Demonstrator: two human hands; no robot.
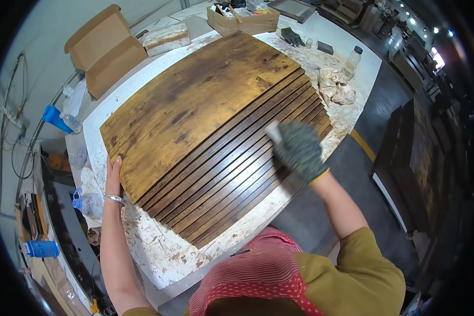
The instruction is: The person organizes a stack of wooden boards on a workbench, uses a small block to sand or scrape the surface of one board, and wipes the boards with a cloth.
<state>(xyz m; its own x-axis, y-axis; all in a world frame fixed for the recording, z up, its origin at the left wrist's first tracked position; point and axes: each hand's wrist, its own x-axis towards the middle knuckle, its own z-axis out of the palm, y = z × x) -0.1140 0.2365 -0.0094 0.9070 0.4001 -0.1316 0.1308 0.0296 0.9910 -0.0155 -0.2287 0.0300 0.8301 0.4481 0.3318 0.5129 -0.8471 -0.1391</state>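
Brown wood-grain boards lie in a stepped stack on the white table, the top board (189,100) showing its whole face and several lower boards (231,163) only their near strips. My left hand (114,174), bare and with a bracelet at the wrist, is at the left edge of the top board. Its thumb shows against the edge, and the other fingers are partly hidden. Over the right part of the exposed strips is my right hand (302,150) in a dark green patterned glove, smeared by motion. It is closed on a small whitish pad (273,131).
The table (163,258) is stained with brown smears. Along its far side are an open cardboard box (105,55), a carton of supplies (247,23) and a dark glove (292,37). A crumpled cloth (335,88) and a jar (352,62) lie far right. More boards (411,163) stand right.
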